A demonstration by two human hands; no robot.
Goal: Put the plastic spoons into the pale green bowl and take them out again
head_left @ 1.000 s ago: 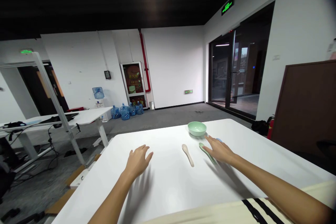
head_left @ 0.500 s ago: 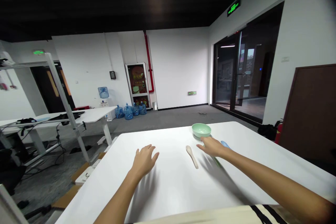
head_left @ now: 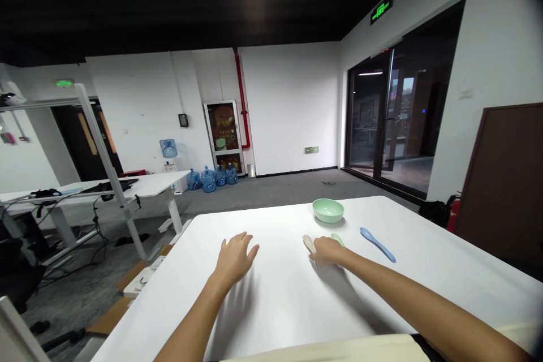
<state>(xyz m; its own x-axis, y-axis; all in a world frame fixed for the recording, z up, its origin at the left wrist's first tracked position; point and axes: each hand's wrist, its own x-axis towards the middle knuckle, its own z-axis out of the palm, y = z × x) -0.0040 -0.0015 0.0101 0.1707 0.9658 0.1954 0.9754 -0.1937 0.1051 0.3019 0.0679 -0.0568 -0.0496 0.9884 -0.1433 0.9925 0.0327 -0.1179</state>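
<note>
My left hand (head_left: 235,260) rests palm down on the white table (head_left: 280,305), fingers apart, touching nothing else. My right hand (head_left: 328,251) lies over a beige spoon (head_left: 308,243), covering its handle; I cannot tell whether the fingers grip it. Just beyond those fingers, a green spoon (head_left: 337,239) shows only at its tip, the rest hidden behind the hand. A mint-green bowl (head_left: 328,210) stands upright farther back. To the right lies a blue spoon (head_left: 377,244), apart from my hand.
A second white desk (head_left: 106,188) with cables and dark items stands at the left, beside an upright metal frame. Blue water bottles (head_left: 207,180) sit by the far wall. Glass doors (head_left: 390,119) and a dark brown board (head_left: 500,169) stand at the right.
My right hand has moved left and toward me, from beside the bowl onto the beige spoon. The blue spoon now shows in full. My left hand has stayed in place.
</note>
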